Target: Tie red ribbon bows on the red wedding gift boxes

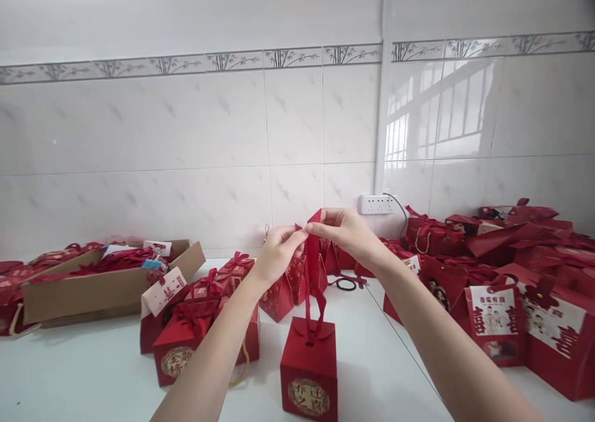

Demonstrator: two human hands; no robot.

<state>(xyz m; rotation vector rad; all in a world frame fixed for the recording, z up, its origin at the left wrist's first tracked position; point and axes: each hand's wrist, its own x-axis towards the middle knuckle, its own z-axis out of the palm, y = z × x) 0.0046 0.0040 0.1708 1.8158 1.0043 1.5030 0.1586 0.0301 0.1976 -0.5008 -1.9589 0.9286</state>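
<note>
Above the red box (308, 363), forearms (418, 304) angled inward; left hand (280, 253) and right hand (343, 228) close together, pinching red ribbon (313, 270).

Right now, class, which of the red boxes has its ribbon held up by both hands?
The box at the bottom centre: its ribbon rises to the left hand and right hand, whereas neither hand holds the other boxes.

The left hand (283, 246) and right hand (343, 228) pinched a ribbon (313, 267) rising from a box (309, 369); other boxes (174, 357) and a carton (74, 299) stood on the table (74, 372).
</note>
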